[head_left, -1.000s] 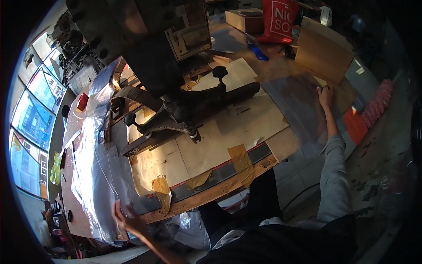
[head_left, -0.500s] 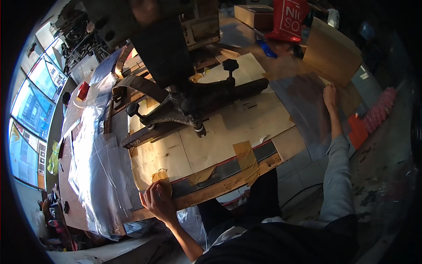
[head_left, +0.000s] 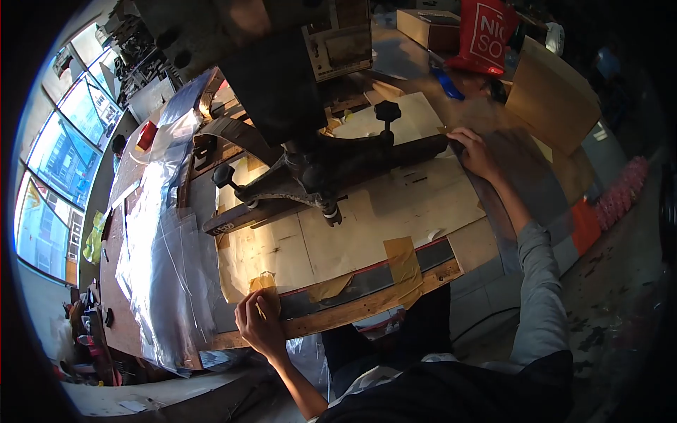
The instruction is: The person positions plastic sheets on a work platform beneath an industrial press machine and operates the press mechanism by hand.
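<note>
My left hand (head_left: 261,326) rests at the front left corner of the pale board (head_left: 338,243), its fingers curled together beside a piece of brown tape (head_left: 263,283). What lies between those fingers is hidden. Out at the right end of the dark metal press bar (head_left: 416,146), my right hand (head_left: 476,154) has thumb and forefinger pinched together. Something tiny shows at its fingertips, too small to name. The press head (head_left: 310,169), with black knobs, stands over the board. A small whitish scrap (head_left: 435,234) lies near the board's front edge.
Clear plastic sheets (head_left: 166,282) cover the left side of the table. Another transparent sheet (head_left: 525,190) lies under my right forearm. An open cardboard box (head_left: 553,95), a red bag (head_left: 483,35) and a pink fluffy duster (head_left: 622,190) are at the right.
My right hand has come left from the transparent sheet to the end of the press bar. My left hand stays at the board's corner. The view has shifted slightly.
</note>
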Demonstrator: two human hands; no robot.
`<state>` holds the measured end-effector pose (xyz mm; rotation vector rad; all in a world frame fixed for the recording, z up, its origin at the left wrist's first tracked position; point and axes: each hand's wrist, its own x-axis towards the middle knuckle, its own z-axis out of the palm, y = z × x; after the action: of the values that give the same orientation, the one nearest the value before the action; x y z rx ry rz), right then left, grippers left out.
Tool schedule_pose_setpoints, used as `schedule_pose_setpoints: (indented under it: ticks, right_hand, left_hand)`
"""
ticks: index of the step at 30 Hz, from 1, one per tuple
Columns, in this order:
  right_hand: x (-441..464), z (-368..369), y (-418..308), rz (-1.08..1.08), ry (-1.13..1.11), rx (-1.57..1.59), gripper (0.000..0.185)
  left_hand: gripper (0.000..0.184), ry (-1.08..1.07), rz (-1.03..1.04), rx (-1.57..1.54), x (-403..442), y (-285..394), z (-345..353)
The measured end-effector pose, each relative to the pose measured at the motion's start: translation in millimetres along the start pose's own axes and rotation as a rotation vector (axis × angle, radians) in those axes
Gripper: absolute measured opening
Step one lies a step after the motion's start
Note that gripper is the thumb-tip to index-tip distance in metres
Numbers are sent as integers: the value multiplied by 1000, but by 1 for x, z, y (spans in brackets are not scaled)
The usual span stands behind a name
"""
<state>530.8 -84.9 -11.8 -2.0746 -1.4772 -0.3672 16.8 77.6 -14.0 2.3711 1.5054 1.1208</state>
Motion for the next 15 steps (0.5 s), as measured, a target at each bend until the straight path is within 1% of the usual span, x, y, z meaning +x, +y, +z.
schedule_pose_setpoints:
  ticks: [5, 8, 11, 15]
  right_hand:
    - [-1, -3, 0, 13, 51, 19, 41]
    - [-2, -3, -1, -21, 85, 7, 38]
    - [-3, 7, 7, -69, 128, -86, 34]
    - [-3, 5, 4, -112, 101, -168, 27]
  left_hand:
    - [12, 5, -16, -21, 1, 1, 0]
    - [12, -1, -19, -22, 0, 1, 0]
    - [13, -2, -15, -22, 0, 0, 1]
    - [13, -2, -10, -13, 0, 0, 1]
